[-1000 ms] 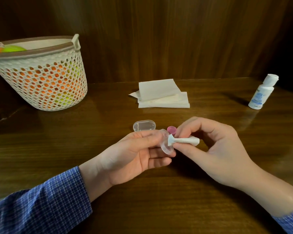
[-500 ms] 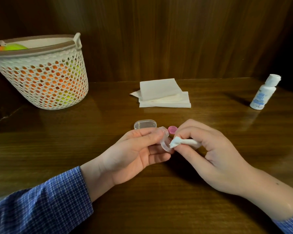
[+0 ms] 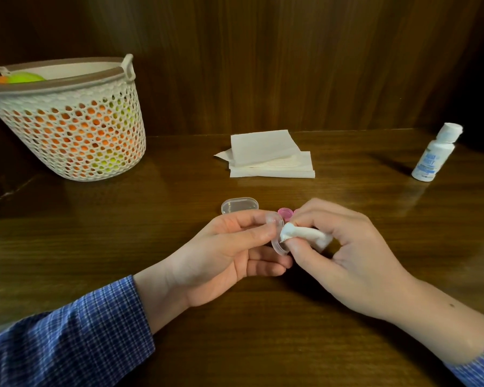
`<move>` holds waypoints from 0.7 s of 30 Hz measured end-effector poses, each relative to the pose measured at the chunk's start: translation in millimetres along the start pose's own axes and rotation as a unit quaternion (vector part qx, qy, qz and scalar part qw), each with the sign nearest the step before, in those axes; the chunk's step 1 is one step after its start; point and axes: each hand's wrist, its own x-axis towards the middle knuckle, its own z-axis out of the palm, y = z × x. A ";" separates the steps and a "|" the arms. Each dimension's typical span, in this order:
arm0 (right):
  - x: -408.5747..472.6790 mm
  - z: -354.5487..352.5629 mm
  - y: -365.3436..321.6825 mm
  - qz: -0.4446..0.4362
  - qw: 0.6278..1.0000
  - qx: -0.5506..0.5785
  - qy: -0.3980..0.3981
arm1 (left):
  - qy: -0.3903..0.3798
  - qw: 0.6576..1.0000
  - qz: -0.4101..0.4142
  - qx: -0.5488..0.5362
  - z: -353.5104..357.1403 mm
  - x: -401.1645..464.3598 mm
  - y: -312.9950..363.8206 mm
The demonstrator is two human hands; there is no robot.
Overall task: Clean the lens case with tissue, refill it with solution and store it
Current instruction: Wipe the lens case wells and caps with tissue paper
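My left hand point(image 3: 224, 255) pinches the clear plastic lens case point(image 3: 275, 237), held on edge just above the wooden table. My right hand point(image 3: 344, 252) grips a rolled white tissue point(image 3: 302, 234) whose tip presses into the case's open side. A clear oval lid point(image 3: 239, 205) lies on the table behind my left hand. A small pink cap point(image 3: 285, 213) sits beside it, partly hidden by my right fingers. The white solution bottle point(image 3: 435, 153) stands capped at the far right.
A stack of folded white tissues point(image 3: 268, 156) lies at the back centre. A white mesh basket point(image 3: 67, 118) holding orange and green items stands at the back left. A dark wooden wall rises behind the table point(image 3: 179, 344).
My right hand has pushed the tissue deeper into the case and curled more tightly round it, so less tissue shows. The left hand keeps the case almost still.
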 end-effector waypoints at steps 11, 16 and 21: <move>0.7 -7.7 -6.8 0.003 0.998 -0.032 0.059 | 0.015 1.000 0.002 -0.024 -1.0 -0.9 -0.3; 1.2 -6.4 -7.9 -0.022 0.998 -0.031 0.048 | 0.017 1.000 0.008 -0.025 -0.1 -1.0 -0.5; 1.2 -7.7 -10.5 -0.006 0.998 -0.041 0.044 | 0.022 1.000 0.016 -0.008 -0.3 -1.2 -2.1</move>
